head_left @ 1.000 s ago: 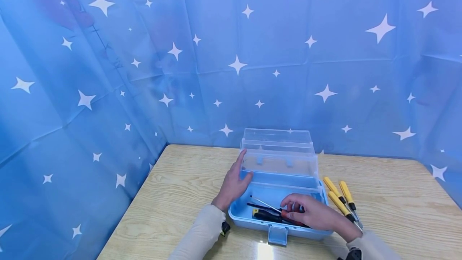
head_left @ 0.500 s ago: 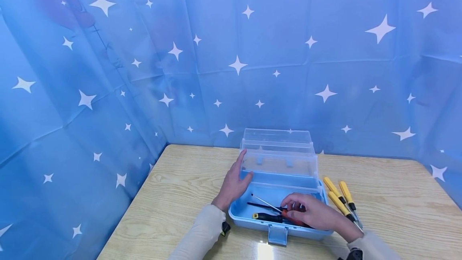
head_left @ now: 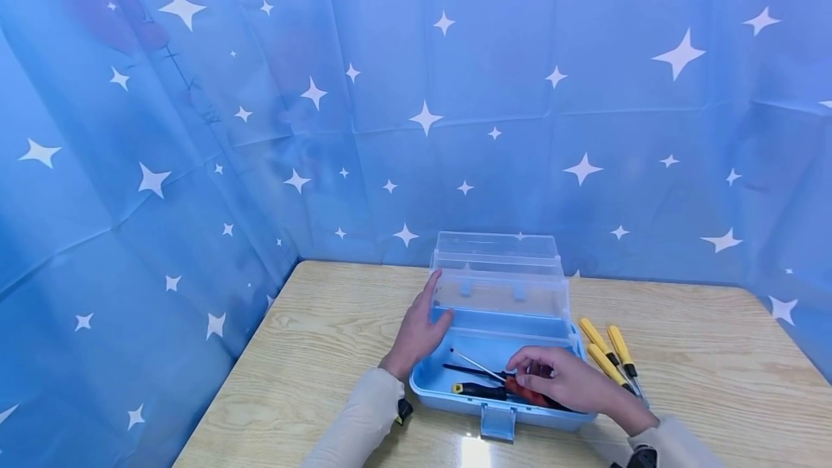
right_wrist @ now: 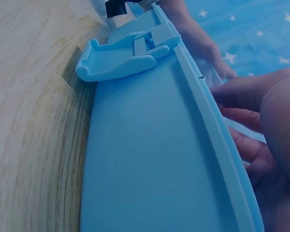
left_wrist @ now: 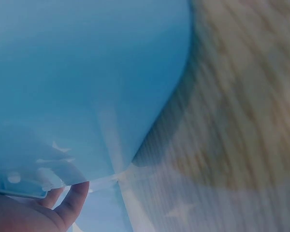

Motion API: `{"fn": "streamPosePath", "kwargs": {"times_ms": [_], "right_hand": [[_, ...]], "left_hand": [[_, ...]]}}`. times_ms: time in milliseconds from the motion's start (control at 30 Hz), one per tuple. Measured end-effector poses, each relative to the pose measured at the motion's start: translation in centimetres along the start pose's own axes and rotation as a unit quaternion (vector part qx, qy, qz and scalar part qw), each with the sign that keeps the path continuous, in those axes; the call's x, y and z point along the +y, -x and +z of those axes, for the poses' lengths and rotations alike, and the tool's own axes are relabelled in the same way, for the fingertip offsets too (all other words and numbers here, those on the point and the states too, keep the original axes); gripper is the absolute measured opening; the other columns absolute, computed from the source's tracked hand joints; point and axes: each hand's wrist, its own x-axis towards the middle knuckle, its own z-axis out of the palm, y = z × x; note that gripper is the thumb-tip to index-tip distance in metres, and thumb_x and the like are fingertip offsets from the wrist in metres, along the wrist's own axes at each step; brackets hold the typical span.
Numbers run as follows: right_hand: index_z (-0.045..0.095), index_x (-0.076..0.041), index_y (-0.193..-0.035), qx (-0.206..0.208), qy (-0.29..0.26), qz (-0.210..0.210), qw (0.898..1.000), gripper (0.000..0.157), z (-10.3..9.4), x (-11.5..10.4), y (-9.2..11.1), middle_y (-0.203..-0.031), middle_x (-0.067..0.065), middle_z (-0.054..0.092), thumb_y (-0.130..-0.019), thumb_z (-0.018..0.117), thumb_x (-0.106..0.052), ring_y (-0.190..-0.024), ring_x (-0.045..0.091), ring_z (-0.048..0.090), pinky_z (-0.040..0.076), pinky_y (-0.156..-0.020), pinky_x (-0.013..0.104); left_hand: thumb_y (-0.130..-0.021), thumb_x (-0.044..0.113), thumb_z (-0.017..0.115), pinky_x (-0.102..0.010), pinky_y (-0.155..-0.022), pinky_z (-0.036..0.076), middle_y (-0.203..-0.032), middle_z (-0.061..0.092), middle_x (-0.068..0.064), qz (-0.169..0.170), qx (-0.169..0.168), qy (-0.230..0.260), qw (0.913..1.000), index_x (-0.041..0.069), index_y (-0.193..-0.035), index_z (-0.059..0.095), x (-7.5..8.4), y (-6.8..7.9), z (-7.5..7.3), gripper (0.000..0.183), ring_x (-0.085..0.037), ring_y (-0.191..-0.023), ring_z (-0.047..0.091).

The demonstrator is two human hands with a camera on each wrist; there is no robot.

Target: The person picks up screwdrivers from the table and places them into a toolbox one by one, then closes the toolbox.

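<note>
A light blue toolbox (head_left: 448, 401) stands on the table with its clear lid (head_left: 500, 293) raised. My left hand (head_left: 416, 334) rests at its left side, fingers fairly straight against the lid's edge and the thumb over the rim. Inside the box, my right hand (head_left: 565, 380) has curled fingers and thumb at the red handle of a screwdriver (head_left: 481, 365), whose shaft points to the back left. Beside it lie a yellow-and-black handle (head_left: 479, 391) and a thin black shaft (head_left: 464, 369). Part of the red handle is hidden by the right hand; the right wrist view shows mostly the box's front wall (right_wrist: 140, 145).
Several yellow-handled screwdrivers (head_left: 620, 349) lie on the wooden table (head_left: 702, 352) just right of the box. A latch (head_left: 498, 423) hangs at the box's front. Behind the table hangs a blue curtain (head_left: 494, 92) with white stars.
The right hand and the red screwdriver have shifted only slightly, and a bit more of the red handle shows. The left hand stays in place on the box.
</note>
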Motion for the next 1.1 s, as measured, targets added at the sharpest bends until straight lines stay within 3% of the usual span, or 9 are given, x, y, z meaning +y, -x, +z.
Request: {"fn": "streamPosePath", "kwargs": {"times_ms": [233,500,667,967,1100], "right_hand": [[0.066,-0.006,-0.115,0.005,-0.004,-0.029,1.000,0.018,-0.2,-0.2,0.1,-0.096,0.008,0.068,-0.101,0.055,-0.009,-0.081,0.008,0.061,0.053,-0.064,0.026],[0.065,-0.017,-0.116,0.016,-0.006,-0.029,0.999,0.022,-0.9,-0.7,0.8,-0.096,0.011,0.066,-0.101,0.053,-0.007,-0.078,0.011,0.059,0.052,-0.063,0.025],[0.065,-0.016,-0.117,0.025,-0.015,-0.013,1.000,0.022,-1.6,-1.3,1.4,-0.097,0.011,0.066,-0.102,0.051,-0.007,-0.081,0.013,0.060,0.052,-0.065,0.025],[0.066,-0.012,-0.116,0.073,-0.001,-0.007,0.997,0.020,-2.9,-1.6,2.7,-0.099,-0.003,0.066,-0.101,0.053,-0.006,-0.083,0.012,0.058,0.052,-0.066,0.024],[0.066,-0.008,-0.116,0.082,-0.004,0.006,0.997,0.019,-3.5,-1.4,3.2,-0.098,-0.001,0.066,-0.101,0.053,-0.008,-0.083,0.014,0.059,0.054,-0.066,0.026]], "left_hand": [[-0.099,0.036,0.054,-0.053,-0.114,0.035,-0.160,0.032,-0.001,0.001,0.001,0.003,1.0000,0.042,-0.158,0.014,0.0,0.0,0.0,0.072,-0.027,-0.144,0.037],[-0.098,0.036,0.053,-0.051,-0.114,0.036,-0.161,0.032,-0.001,0.005,0.003,-0.003,1.0000,0.047,-0.156,0.012,-0.3,0.0,0.0,0.072,-0.026,-0.143,0.038],[-0.098,0.035,0.053,-0.051,-0.115,0.036,-0.161,0.031,-0.001,0.007,0.002,-0.003,1.0000,0.044,-0.157,0.012,-0.2,0.0,0.1,0.072,-0.026,-0.144,0.037],[-0.099,0.034,0.054,-0.051,-0.115,0.036,-0.160,0.032,-0.001,0.011,0.002,0.003,0.9999,0.036,-0.159,0.015,-0.2,0.0,0.1,0.072,-0.026,-0.144,0.037],[-0.099,0.034,0.054,-0.051,-0.115,0.036,-0.161,0.031,-0.001,0.015,0.004,0.000,0.9999,0.037,-0.159,0.015,-0.3,0.0,0.2,0.072,-0.026,-0.144,0.037]]}}
